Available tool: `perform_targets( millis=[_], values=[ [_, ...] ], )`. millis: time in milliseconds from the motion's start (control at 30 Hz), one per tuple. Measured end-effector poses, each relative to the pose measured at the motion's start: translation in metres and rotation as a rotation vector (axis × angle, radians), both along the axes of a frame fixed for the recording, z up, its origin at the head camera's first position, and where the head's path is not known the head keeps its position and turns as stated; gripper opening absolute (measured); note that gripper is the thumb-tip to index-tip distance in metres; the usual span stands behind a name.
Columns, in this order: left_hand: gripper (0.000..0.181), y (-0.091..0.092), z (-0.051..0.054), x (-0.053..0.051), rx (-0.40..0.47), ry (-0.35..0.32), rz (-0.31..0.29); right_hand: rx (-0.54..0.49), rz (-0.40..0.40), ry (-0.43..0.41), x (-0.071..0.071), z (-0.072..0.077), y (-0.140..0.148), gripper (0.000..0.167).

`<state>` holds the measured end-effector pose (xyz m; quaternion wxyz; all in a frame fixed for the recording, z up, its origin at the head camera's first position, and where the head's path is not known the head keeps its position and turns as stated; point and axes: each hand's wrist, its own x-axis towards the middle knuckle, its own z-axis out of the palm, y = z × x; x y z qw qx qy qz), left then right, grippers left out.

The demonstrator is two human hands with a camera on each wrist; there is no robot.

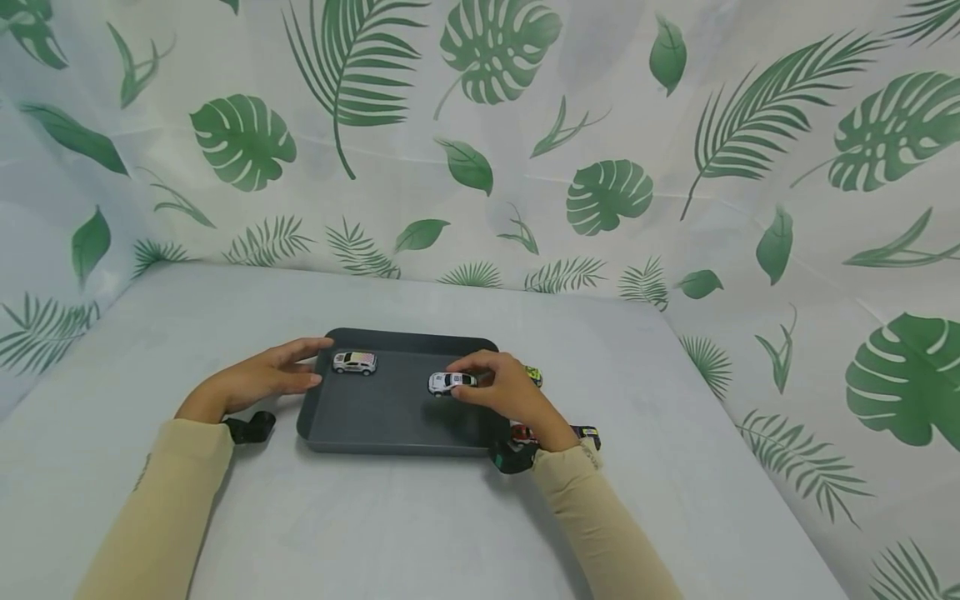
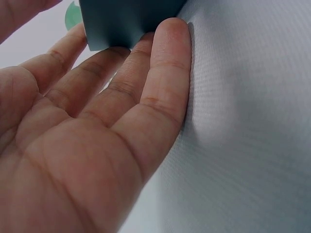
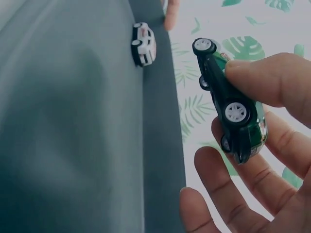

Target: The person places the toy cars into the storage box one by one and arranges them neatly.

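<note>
My right hand (image 1: 513, 392) pinches a toy car (image 1: 442, 382) between thumb and fingers, above the right part of a dark grey tray (image 1: 375, 421). White from the head view, this toy car (image 3: 233, 104) shows its dark underside and pale wheels in the right wrist view, apart from the tray floor. A second white toy car (image 1: 355, 362) with pinkish markings stands inside the tray at the back left. At the tray's left side is my left hand (image 1: 258, 379). Its fairly straight fingers (image 2: 167, 73) touch the outer wall in the left wrist view.
Right of the tray, partly hidden by my right hand and wrist, are a yellow-green toy car (image 1: 534, 375), a red one (image 1: 522, 432) and a dark one (image 1: 588, 433). A pale cloth covers the table (image 1: 360, 533). Leaf-print curtains (image 1: 517, 142) stand behind and at the sides.
</note>
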<state>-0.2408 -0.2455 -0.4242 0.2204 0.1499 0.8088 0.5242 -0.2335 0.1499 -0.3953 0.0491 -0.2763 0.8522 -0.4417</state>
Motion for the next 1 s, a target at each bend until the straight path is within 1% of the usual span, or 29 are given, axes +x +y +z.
perform_targets(
  millis=[200,367,467,600,1000],
  values=[
    [0.081,-0.001,0.001,0.002,0.007,0.005,0.001,0.028,-0.018,-0.027,-0.003,0.007,-0.010,0.028],
    [0.080,-0.001,-0.001,0.001,0.025,0.004,-0.007,0.021,0.011,-0.059,-0.007,0.009,-0.019,0.029],
    [0.079,-0.001,-0.001,0.000,0.036,0.007,-0.014,0.024,0.029,-0.057,-0.010,0.008,-0.025,0.029],
    [0.079,0.000,0.000,0.000,0.042,0.002,-0.012,0.048,0.024,-0.058,-0.012,0.007,-0.034,0.028],
    [0.079,0.001,0.000,-0.001,0.025,-0.016,0.012,0.165,0.023,-0.027,-0.019,0.009,-0.059,0.024]
  ],
)
